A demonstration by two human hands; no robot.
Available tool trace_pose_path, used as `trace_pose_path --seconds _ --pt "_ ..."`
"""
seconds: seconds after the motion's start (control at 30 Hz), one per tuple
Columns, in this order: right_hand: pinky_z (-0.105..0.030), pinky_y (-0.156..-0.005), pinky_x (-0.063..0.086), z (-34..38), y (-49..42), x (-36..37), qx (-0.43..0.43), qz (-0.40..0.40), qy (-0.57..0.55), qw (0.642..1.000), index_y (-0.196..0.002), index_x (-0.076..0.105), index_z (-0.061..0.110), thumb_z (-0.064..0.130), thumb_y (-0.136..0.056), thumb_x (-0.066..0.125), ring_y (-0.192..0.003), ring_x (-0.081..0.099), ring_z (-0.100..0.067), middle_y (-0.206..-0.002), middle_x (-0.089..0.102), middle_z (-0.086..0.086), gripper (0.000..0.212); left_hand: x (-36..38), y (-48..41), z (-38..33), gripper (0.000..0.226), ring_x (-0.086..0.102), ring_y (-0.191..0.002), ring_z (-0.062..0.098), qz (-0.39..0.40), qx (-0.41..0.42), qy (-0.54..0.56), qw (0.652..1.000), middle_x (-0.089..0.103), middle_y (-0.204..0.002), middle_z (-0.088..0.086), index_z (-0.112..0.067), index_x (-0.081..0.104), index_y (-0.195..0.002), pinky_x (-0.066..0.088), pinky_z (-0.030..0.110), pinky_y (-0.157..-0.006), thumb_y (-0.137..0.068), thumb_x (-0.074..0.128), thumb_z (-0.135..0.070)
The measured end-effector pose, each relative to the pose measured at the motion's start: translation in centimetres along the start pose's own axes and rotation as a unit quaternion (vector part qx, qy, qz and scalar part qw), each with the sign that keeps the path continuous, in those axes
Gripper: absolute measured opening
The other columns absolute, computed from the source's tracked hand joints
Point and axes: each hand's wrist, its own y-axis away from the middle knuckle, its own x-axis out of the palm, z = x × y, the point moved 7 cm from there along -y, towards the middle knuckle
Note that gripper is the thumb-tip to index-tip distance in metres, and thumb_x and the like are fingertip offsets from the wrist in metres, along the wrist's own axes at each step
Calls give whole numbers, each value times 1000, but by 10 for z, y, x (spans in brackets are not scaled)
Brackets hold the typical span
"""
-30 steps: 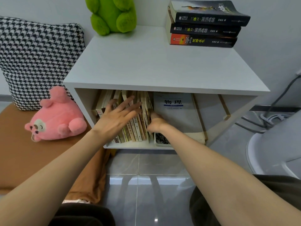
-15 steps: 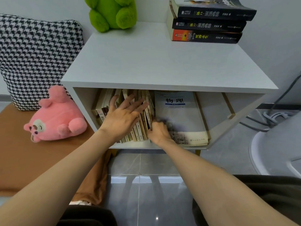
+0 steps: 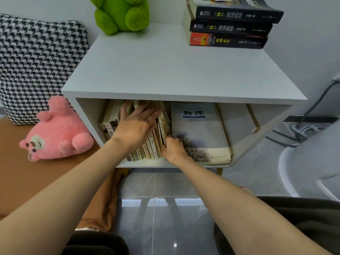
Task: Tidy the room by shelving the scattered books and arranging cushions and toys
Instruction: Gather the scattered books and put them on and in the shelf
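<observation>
While the left hand point(image 3: 136, 126) presses flat-fingered on shelved books point(image 3: 153, 144), the right hand point(image 3: 173, 149) curls beside them (grip unclear). The stack point(image 3: 228, 26) on the cabinet's point(image 3: 165, 70) back corner awaits shelving.

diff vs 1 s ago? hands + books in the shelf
Right hand dropped lower beside the physics textbook, fingers curled at the edge of the book row. Left hand slid up the row, still pressing it. Pink plush, green plush, cushion, book stack: unchanged.

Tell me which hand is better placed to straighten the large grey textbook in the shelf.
Probably the right hand: it grips the lower left corner of the textbook, while the left hand lies spread across the row of books.
</observation>
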Motion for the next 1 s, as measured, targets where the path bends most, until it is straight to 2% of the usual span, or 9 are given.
trace_pose_path --seconds 0.1,0.2,0.3,0.43,0.53,0.63,0.87,1.0 --pt "-42 -90 53 -3 -4 3 -1 39 11 999 -117 51 4 12 -95 51 -104 62 -31 -113 63 -17 23 4 -4 0 55 18 -143 19 19 -14 -4 1000 32 -152 -6 -28 20 -151 4 60 -111 -100 40 -34" --pt "-39 -91 53 -10 -5 7 -13 88 0 996 -118 52 9 12 -90 60 -104 62 -26 -113 62 -11 29 7 -5 -1 57 14 -143 18 28 -23 -5 999 28 -154 -8 -29 14 -152 0 60 -111 -100 36 -39" --pt "-37 -93 53 -15 -7 6 -19 64 -12 998 -121 55 12 18 -86 68 -108 61 -22 -118 62 -9 37 9 -5 0 65 14 -143 18 38 -30 6 999 28 -154 -8 -30 11 -152 -2 58 -111 -96 36 -51" --pt "-35 -95 49 -13 -13 5 -21 23 46 998 -122 54 10 20 -83 72 -111 57 -25 -121 58 -11 44 8 -5 -1 65 23 -140 21 6 -22 13 1000 37 -150 -4 -27 20 -151 1 58 -109 -94 45 -48" --pt "-34 -93 50 -13 -15 6 -14 13 79 997 -121 53 7 16 -83 72 -110 59 -27 -120 58 -13 43 9 -5 0 62 36 -131 24 -32 -4 1 999 51 -139 0 -22 37 -146 12 62 -106 -89 59 -38" --pt "-35 -93 50 -13 -18 10 -15 10 102 995 -122 51 7 15 -84 71 -109 59 -28 -121 57 -15 44 9 -4 0 62 39 -124 25 -61 11 -7 998 58 -131 2 -19 47 -140 20 63 -102 -84 69 -32" --pt "-38 -88 53 -14 -26 16 -23 -5 159 987 -135 35 8 14 -82 72 -105 61 -31 -120 56 -18 65 10 -5 0 61 32 -125 23 -67 12 -12 998 57 -132 3 -16 47 -140 17 61 -102 -84 68 -30" --pt "-37 -87 53 -14 -28 18 -23 -7 152 988 -137 34 10 9 -83 69 -104 61 -30 -119 57 -16 64 9 -6 -1 61 30 -124 23 -58 4 -19 998 55 -134 3 -17 44 -141 14 59 -102 -86 65 -30"
